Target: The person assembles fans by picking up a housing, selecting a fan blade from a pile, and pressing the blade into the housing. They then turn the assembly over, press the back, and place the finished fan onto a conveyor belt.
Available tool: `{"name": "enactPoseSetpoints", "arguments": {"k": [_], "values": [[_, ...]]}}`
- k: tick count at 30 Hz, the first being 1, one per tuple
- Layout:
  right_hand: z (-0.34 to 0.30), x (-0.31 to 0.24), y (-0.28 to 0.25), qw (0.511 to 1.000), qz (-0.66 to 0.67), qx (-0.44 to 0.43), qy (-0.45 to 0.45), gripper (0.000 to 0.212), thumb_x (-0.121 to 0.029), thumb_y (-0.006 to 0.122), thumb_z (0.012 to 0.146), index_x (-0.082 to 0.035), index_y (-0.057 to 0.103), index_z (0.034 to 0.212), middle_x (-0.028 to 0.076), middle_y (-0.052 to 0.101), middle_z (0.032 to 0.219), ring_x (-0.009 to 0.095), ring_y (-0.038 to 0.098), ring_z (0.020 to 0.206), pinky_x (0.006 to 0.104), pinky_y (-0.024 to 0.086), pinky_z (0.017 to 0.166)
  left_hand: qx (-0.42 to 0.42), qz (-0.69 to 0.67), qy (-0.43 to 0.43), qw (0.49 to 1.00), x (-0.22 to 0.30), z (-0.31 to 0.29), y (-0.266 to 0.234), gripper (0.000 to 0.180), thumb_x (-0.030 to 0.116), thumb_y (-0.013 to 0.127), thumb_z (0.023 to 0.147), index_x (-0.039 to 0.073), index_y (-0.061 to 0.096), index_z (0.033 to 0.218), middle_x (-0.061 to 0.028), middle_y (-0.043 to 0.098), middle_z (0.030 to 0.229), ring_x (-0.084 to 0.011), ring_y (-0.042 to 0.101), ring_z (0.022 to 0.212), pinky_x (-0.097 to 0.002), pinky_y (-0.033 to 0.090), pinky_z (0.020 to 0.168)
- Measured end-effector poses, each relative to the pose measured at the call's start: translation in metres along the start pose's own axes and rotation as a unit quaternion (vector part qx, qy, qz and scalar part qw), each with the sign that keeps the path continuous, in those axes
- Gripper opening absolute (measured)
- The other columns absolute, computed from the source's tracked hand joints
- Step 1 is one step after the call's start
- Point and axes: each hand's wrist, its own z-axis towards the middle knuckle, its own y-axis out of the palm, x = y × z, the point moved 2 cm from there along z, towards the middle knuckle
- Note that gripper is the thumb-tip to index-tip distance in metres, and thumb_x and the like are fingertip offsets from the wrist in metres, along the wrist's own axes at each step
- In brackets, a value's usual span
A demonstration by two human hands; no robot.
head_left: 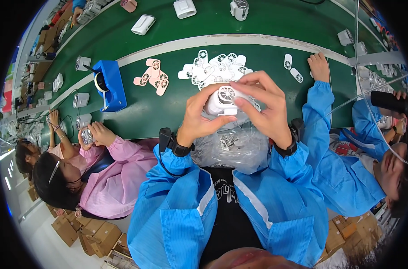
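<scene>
In front of my chest is a small white fan-like device [216,106], with a round spoked grille facing up. My left hand [196,112] wraps round its left side, thumb along the lower edge. On the other side my right hand [267,105] has its thumb and fingertips closed at the grille end. Its fingers partly cover what lies there. Just beyond my hands spreads a pile of white spoked grille plates [219,67]. A clear plastic bag [251,150] with more white plates inside sits below my wrists.
Pink grille plates [154,77] and a blue tape dispenser [112,85] stand left on the green table [136,119]. Two white plates [293,68] lie right, near a co-worker's hand [319,67]. A person in pink [119,179] works at left. White devices [143,24] lie beyond the pale rail.
</scene>
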Motion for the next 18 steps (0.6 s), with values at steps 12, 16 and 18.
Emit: {"name": "enactPoseSetpoints", "arguments": {"k": [12,16,18], "values": [[-0.008,-0.005,-0.01,0.989,-0.111,-0.056,-0.076,0.05,0.003,0.081,0.077,-0.004,0.076,0.126,0.013,0.065,0.11,0.027,0.065,0.094,0.0349,0.056,0.081,-0.032,0.0,-0.004,0.999,0.003,-0.002,-0.007,0.076,0.02,0.096,0.072,0.0,0.063,0.138,-0.0198,0.072,0.126,-0.0316,0.073,0.112,-0.0392,0.057,0.094],[-0.006,-0.008,-0.015,0.987,-0.131,-0.06,-0.072,0.05,0.003,0.081,0.076,-0.004,0.077,0.126,0.013,0.064,0.109,0.026,0.064,0.093,0.035,0.055,0.08,-0.049,0.027,0.023,0.998,0.006,0.001,-0.008,0.078,0.025,0.096,0.075,-0.003,0.062,0.139,-0.0196,0.072,0.126,-0.0276,0.073,0.112,-0.0368,0.057,0.095],[-0.006,-0.009,-0.015,0.986,-0.132,-0.067,-0.073,0.05,0.004,0.08,0.076,-0.004,0.077,0.126,0.013,0.064,0.109,0.026,0.064,0.092,0.0352,0.055,0.079,-0.053,0.035,0.035,0.997,0.006,0.002,-0.007,0.079,0.027,0.096,0.077,-0.005,0.061,0.14,-0.0195,0.072,0.125,-0.0253,0.072,0.112,-0.0355,0.057,0.096]]}}
